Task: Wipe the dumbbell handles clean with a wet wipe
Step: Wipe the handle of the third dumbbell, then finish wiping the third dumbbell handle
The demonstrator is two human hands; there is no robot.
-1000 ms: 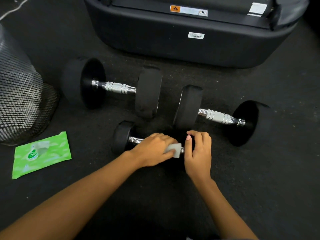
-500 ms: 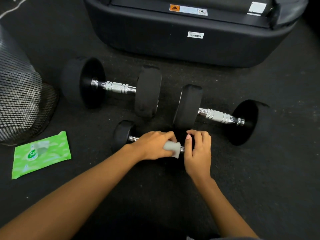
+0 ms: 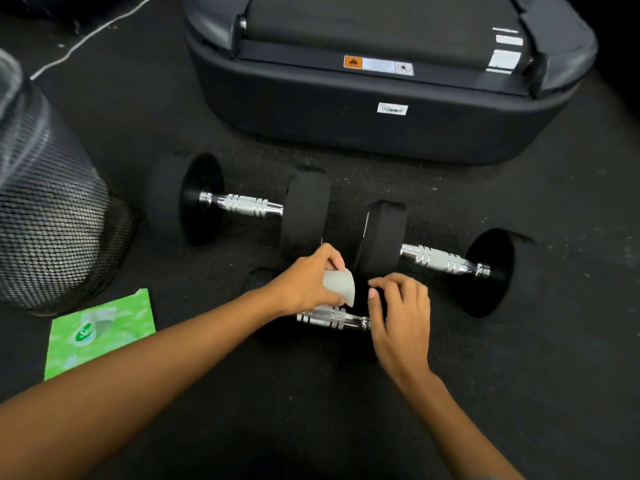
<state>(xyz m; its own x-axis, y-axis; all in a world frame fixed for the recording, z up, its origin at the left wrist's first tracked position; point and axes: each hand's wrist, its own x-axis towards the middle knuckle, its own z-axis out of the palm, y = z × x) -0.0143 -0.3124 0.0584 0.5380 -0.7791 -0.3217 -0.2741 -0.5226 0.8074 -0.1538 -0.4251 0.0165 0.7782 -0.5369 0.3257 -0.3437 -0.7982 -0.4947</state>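
Three black dumbbells with chrome handles lie on the dark floor. The small near dumbbell (image 3: 330,317) shows its bare handle below my hands. My left hand (image 3: 306,282) holds a folded white wet wipe (image 3: 341,285) lifted just above that handle. My right hand (image 3: 398,313) curls over the small dumbbell's right end, hiding that weight. A large dumbbell (image 3: 247,204) lies behind at the left. Another large dumbbell (image 3: 438,259) lies at the right.
A green pack of wet wipes (image 3: 100,332) lies flat at the left. A black mesh bin (image 3: 45,230) stands at the far left. A big black machine base (image 3: 381,116) blocks the back, and a white cable (image 3: 90,34) runs at the top left.
My left hand has lifted the wipe off the small dumbbell's handle, which now shows bare. My head has moved closer. My right hand stays on the right end.
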